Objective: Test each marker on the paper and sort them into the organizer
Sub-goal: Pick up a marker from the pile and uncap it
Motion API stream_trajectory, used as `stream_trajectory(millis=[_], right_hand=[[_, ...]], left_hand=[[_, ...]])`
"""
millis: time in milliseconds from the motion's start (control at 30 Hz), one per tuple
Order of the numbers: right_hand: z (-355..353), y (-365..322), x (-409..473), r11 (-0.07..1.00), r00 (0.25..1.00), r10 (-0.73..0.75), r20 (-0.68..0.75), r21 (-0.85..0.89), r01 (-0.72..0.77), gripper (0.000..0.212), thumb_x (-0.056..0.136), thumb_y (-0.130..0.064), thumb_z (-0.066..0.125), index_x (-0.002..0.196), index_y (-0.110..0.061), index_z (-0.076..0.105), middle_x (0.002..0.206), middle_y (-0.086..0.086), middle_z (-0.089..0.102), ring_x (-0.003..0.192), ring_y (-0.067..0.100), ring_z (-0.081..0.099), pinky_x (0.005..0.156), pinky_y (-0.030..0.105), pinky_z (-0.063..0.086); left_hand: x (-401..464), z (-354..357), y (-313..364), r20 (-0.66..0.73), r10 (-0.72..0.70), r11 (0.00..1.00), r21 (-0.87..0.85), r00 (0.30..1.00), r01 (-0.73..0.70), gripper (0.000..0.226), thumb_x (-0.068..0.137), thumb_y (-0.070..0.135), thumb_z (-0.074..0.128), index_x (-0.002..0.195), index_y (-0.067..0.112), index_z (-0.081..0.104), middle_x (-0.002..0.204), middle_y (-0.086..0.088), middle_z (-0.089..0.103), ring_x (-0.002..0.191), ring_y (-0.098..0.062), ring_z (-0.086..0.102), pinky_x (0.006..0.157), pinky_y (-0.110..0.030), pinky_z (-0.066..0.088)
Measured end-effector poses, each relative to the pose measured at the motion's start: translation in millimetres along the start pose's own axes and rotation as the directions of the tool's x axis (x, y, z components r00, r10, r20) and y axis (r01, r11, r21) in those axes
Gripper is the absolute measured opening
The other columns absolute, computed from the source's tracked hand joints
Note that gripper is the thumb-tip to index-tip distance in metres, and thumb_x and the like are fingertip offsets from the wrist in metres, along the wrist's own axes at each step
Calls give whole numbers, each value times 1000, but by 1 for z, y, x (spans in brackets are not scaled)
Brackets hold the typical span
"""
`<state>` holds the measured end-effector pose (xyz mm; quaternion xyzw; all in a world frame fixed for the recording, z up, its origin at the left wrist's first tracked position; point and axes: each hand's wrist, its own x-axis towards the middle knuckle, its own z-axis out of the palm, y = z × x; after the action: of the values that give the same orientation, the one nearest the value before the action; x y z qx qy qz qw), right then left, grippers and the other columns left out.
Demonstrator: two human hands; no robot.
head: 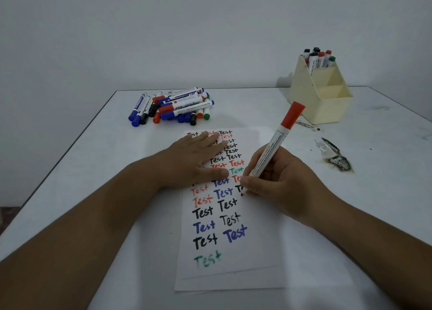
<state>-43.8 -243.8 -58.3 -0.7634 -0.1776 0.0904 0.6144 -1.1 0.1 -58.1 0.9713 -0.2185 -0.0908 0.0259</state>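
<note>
Right hand (pixel 278 181) fingers grip a white, red-capped marker (pixel 273 147), tip on the paper (pixel 254 251); left hand (pixel 198 160) presses it, fingers flat.

Red-capped white marker (pixel 278 143); cream organizer (pixel 320 99); paper (pixel 224 216) lettered black, blue, red, seemingly green.

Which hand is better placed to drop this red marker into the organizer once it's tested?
The right hand. It already grips the red marker, and the organizer stands on the table's far right, on that side. The left hand lies flat on the paper, holding it down.
</note>
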Motion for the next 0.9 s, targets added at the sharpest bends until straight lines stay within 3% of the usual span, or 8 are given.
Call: stream_trajectory(millis=[100, 333, 500, 633, 733, 900], right_hand=[[-1, 1, -1, 998, 999, -39, 29, -52, 40, 27, 78, -21, 84, 88, -35, 63, 89, 10, 72, 85, 35, 72, 85, 59, 57], [-2, 3, 0, 999, 999, -46, 17, 3, 46, 28, 76, -16, 87, 85, -30, 65, 87, 10, 72, 83, 35, 71, 85, 60, 57], [0, 5, 1, 998, 997, -67, 34, -15, 68, 30, 69, -37, 88, 88, -35, 65, 90, 9, 72, 88, 37, 71, 86, 59, 57], [-1, 8, 2, 990, 995, -102, 3, -100, 102, 28, 79, -24, 84, 89, -37, 62, 89, 7, 71, 86, 35, 69, 83, 57, 57], [-3, 6, 1, 994, 995, -97, -23, -57, 96, 32, 80, -15, 83, 85, -39, 63, 88, 7, 71, 85, 33, 70, 85, 58, 57], [-3, 6, -2, 986, 994, -103, 21, -129, 105, 28, 81, -20, 83, 88, -37, 62, 87, 5, 71, 84, 32, 69, 82, 55, 58]], left_hand=[[0, 0, 0, -1, 2, 1000, -1, 1000, -2, 87, 82, 80, 23, 153, 38, -7, 161, 10, -13, 147, -7, -13, 120, -33, -5], [0, -1, 2, -6, -4, 1000, -17, 1000, 4, 87, 82, 79, 24, 153, 38, -5, 161, 10, -11, 147, -7, -12, 120, -32, -5], [-1, -2, 1, -6, -2, 1000, -19, 1000, 2, 88, 82, 80, 24, 153, 38, -4, 161, 10, -11, 147, -7, -11, 120, -34, -3], [-1, -1, 1, -9, -3, 1000, -22, 1000, 3, 88, 81, 81, 24, 153, 38, -4, 161, 10, -11, 147, -7, -11, 120, -33, -4], [-1, 0, 1, -9, -2, 1000, -25, 1000, 2, 88, 82, 80, 26, 153, 38, -4, 161, 11, -10, 147, -6, -11, 120, -33, -3], [-1, -2, 1, -6, -8, 1000, -28, 1000, 8, 88, 81, 80, 26, 153, 38, -3, 162, 10, -10, 147, -7, -10, 120, -33, -3]])
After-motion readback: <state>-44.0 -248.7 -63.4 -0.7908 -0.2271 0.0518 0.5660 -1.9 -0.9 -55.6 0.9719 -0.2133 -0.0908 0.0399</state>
